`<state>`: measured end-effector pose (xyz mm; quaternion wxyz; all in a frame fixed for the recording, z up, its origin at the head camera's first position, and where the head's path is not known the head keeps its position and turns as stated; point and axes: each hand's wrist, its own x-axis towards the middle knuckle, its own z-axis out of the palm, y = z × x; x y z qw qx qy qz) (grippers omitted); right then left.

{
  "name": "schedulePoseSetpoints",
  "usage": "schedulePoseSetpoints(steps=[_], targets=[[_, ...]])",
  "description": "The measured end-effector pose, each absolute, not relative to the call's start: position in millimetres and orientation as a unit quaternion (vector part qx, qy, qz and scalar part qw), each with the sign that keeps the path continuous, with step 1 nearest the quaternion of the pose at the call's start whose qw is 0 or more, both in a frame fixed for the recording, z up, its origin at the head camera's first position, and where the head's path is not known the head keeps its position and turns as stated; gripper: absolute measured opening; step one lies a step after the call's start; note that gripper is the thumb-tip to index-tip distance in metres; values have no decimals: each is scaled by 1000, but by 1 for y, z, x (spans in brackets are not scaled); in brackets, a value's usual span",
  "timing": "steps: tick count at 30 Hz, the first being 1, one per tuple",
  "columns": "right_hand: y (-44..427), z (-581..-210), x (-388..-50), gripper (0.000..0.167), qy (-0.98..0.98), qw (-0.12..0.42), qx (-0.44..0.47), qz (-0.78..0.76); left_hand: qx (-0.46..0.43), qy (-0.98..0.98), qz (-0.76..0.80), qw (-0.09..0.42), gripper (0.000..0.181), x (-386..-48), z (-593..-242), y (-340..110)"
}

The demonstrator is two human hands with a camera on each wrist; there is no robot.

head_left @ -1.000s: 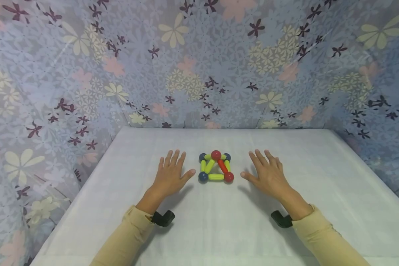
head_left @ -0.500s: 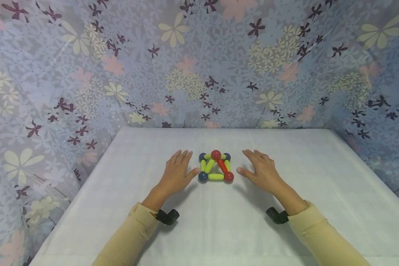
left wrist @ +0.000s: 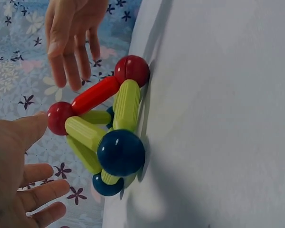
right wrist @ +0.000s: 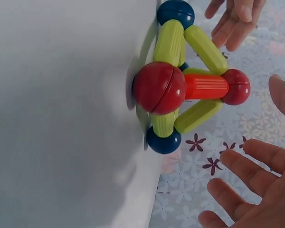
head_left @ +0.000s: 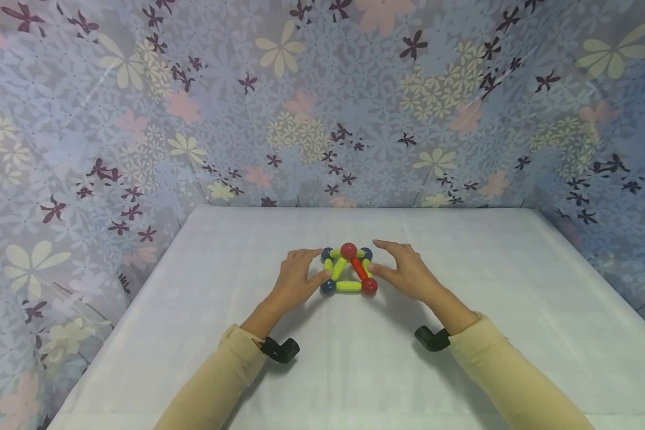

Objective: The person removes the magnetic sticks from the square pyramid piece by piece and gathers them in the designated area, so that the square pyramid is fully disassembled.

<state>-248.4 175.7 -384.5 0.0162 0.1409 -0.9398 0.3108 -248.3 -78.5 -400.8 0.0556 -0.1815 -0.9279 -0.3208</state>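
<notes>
My left grip point(head_left: 297, 277) and right grip point(head_left: 409, 275) flank the ball-and-rod pyramid point(head_left: 359, 269), fingers loosely spread, holding nothing; seemingly reaching, I next need gentle, even closing.

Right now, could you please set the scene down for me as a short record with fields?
Object: pyramid of balls and rods
Top ball: red
Base balls: red ball at near right; three blue balls at other corners
Rods: red rod joining both reds; others yellow-green
Left hand: beside pyramid's left; contact unclear
Right hand: beside pyramid's right; fingers spread, not gripping
Surface: white cloth
Backdrop: floral fabric
</notes>
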Motion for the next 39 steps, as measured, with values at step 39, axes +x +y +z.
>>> schedulePoseSetpoints(steps=[39], targets=[[137,-392,-282,48,-908,-1,136,395,-92,-893,-441,18,34,-268,-426,-47]])
